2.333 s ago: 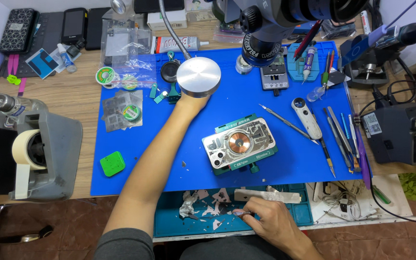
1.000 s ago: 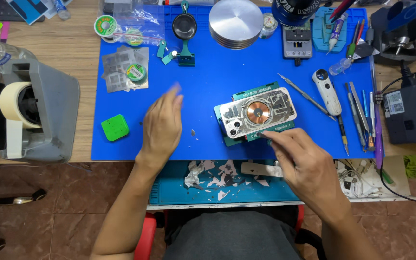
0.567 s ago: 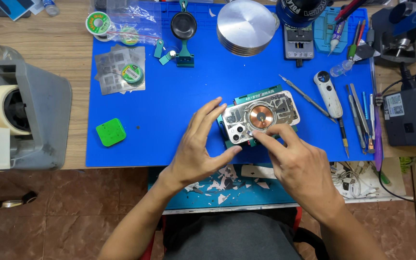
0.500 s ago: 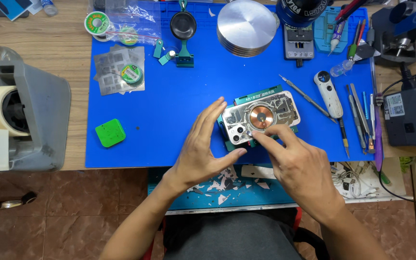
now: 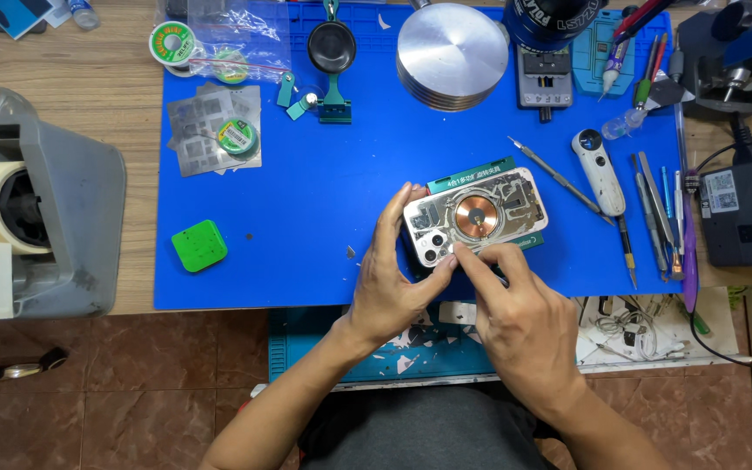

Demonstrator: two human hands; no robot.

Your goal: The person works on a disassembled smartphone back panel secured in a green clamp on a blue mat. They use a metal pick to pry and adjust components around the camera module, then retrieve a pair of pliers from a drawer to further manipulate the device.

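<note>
Landmark: silver phone back housing w/ round copper coil (image 5: 478, 218), lying flat on a green fixture plate (image 5: 470, 174), roughly mid blue silicone work mat (image 5: 324, 226).
Near edge: teal lower mat w/ white paper scraps (image 5: 411, 352), below the housing, partly hidden by both wrists.
Right hand (image 5: 524, 318): just below the housing; fingers bunched, index tip pressed on the housing's lower edge next to the coil. Whether sth is pinched between the fingertips can't be told.
Left hand (image 5: 393, 278): lower left of the housing; fingers spread round its camera-hole end, thumb at the bottom corner, fingertips on the left short edge. Loose steadying hold, not lifting it.
Left of housing: small green square block (image 5: 198, 245), well apart, on the mat.
Further left: grey tape dispenser w/ cream masking tape roll (image 5: 10, 222), off the mat on the wooden bench.
Right of housing: white pen-shaped tool (image 5: 599, 170), near; beyond it a row of thin metal tweezers and picks (image 5: 654, 209) along the mat's right edge.
Far right: black box unit (image 5: 746, 218), off the mat.
Above housing: round brushed-metal disc stack (image 5: 453, 54), well apart, at the mat's far edge.
Above left: black round magnifier on a green stand (image 5: 332, 57); grey stencil sheets w/ a green solder reel (image 5: 224, 135) further left.
</note>
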